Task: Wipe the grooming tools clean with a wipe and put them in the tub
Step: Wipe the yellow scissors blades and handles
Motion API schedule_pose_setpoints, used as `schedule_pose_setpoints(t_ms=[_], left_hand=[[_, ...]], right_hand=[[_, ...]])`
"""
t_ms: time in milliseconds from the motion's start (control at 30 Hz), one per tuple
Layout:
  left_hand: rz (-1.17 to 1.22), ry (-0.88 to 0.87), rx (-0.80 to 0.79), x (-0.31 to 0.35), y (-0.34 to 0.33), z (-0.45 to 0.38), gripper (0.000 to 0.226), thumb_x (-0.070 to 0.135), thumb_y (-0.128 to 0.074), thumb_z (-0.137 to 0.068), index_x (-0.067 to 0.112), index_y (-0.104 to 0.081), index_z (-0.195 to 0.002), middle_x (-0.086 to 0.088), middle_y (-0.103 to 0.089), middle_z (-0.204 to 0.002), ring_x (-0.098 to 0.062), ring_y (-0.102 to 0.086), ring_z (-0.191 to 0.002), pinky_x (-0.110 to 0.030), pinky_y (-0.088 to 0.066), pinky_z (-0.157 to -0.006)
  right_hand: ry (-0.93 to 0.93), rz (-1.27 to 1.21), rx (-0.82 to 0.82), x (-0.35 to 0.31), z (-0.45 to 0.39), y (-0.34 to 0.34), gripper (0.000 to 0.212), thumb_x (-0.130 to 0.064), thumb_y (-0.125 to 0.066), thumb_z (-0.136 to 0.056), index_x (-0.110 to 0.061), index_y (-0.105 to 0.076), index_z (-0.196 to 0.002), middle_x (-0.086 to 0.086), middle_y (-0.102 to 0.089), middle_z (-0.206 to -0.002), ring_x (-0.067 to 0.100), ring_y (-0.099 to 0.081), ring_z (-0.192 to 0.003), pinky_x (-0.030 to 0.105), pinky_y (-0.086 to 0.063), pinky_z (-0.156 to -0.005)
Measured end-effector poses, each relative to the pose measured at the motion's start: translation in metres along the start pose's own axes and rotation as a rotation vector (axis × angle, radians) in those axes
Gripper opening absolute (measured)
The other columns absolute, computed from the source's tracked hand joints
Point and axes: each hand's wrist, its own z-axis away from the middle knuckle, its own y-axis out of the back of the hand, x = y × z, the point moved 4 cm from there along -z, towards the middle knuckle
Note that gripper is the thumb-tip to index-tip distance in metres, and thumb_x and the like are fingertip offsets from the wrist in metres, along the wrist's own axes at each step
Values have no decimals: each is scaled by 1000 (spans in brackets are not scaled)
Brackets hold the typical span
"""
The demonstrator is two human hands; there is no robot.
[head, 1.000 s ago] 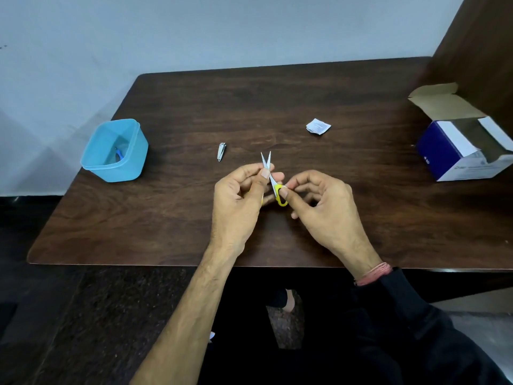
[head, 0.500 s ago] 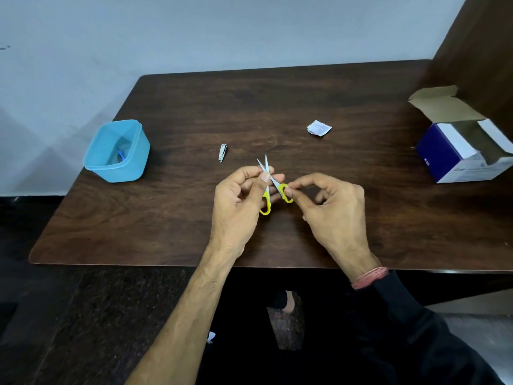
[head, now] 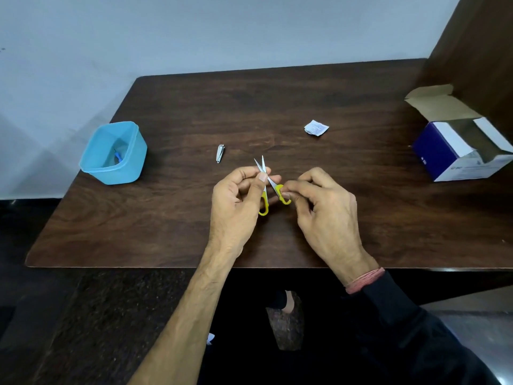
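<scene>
The small yellow-handled scissors (head: pixel 267 187) are pinched by the left hand (head: pixel 236 201) and right hand (head: pixel 324 207); light, stiff, sharp-tipped, they are best held by the handles.

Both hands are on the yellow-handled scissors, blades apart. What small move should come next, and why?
Probably draw the left hand along the spread blades of the scissors while the right hand steadies the handle loop. The blades are open and exposed; whether a wipe sits under the fingers cannot be seen.
</scene>
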Motion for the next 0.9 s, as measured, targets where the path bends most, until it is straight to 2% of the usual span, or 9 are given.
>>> schedule_pose_setpoints(t_ms=[167, 300, 400, 467, 567, 667, 733, 800, 900], left_hand=[[57, -34, 34, 1, 5, 1, 14, 3, -61, -113, -3, -71, -120, -15, -85, -108, -31, -84, -98, -37, -69, -83], [35, -47, 42, 0, 5, 1, 13, 3, -60, -113, -2, -70, -120, -14, -85, -108, -31, -84, -99, -38, -69, -84], [3, -45, 7, -2, 3, 0, 14, 4, -61, -113, -3, -70, -121, -13, -85, -110, -29, -84, -99, -42, -69, -88], [-64, -47, -43, -3, 0, 0, 14, 6, -62, -113, 0, -72, -122, -12, -85, -111, -23, -83, -94, -48, -69, -92], [-33, -24, -54, -2, -2, 1, 15, 6, -62, -113, -2, -71, -122, -16, -84, -111, -19, -81, -86, -47, -70, -90], [20, -42, -10, 2, 2, 2, 15, 6, -61, -113, -5, -69, -120, -15, -84, -113, -31, -84, -98, -44, -69, -89], [50, -54, 16, 3, 5, 2, 13, 5, -60, -114, -4, -68, -118, -15, -85, -113, -33, -83, -101, -41, -69, -87], [61, -51, 32, 3, 6, 2, 13, 6, -60, -114, -4, -68, -119, -14, -85, -112, -31, -84, -99, -36, -68, -84], [77, -32, 22, 3, 5, 1, 16, 6, -59, -114, -5, -68, -122, -15, -85, -113, -27, -84, -95, -33, -67, -81]], right_hand=[[-1, 8, -46, -3, -2, -3, 12, -16, -77, -101, -25, -83, -106, -11, -61, -100, 12, -63, -71, 37, -58, -63], [-35, -19, -112, 0, -4, -7, 15, -13, -76, -100, -26, -81, -106, -13, -58, -100, 7, -62, -75, 31, -55, -67], [-150, -212, -125, 7, -8, -6, 15, -7, -81, -97, -22, -82, -97, -15, -56, -92, 2, -58, -74, 15, -44, -72], [-185, -255, -100, 6, -10, -2, 14, -5, -82, -95, -19, -82, -96, -16, -57, -91, -1, -59, -73, 8, -41, -73], [-146, -170, -28, -1, -8, 3, 13, -9, -80, -97, -22, -81, -99, -16, -59, -96, -4, -60, -74, 14, -47, -72], [-87, -53, -2, -4, -6, 4, 12, -15, -79, -99, -27, -79, -100, -14, -59, -100, 1, -57, -72, 29, -55, -69], [-73, -17, -14, -4, -5, 2, 14, -13, -79, -99, -27, -79, -102, -13, -60, -101, 4, -62, -77, 33, -58, -70], [-59, -44, -32, -3, -4, 0, 16, -10, -80, -97, -26, -81, -102, -14, -60, -100, 3, -63, -80, 26, -55, -72], [-79, -204, -56, 0, -6, 1, 13, -8, -83, -95, -21, -83, -99, -15, -58, -95, -3, -58, -75, 12, -43, -72]])
